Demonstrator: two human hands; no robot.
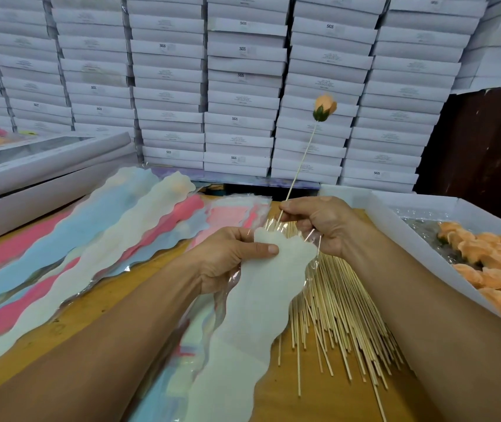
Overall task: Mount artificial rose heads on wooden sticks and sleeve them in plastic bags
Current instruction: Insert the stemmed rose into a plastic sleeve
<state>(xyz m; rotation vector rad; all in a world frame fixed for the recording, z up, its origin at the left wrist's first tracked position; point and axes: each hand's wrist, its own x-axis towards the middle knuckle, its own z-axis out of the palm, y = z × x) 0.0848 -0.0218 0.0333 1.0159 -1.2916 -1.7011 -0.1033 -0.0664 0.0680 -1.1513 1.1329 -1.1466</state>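
An orange rose head (324,107) with a green base sits on top of a thin wooden stick (301,162) that rises away from me. My right hand (319,219) pinches the stick's lower end, which enters the mouth of a pale wavy-edged plastic bag (261,300). My left hand (231,254) grips the bag's upper edge with the thumb on top. The bag hangs down towards me over the wooden table (75,324).
A pile of loose sticks (340,315) lies under my hands. A white tray (407,226) on the right holds several orange rose heads (493,269). Coloured wavy bags (106,239) lie fanned out on the left. A windowed box (39,166) stands far left, stacked white boxes (243,86) behind.
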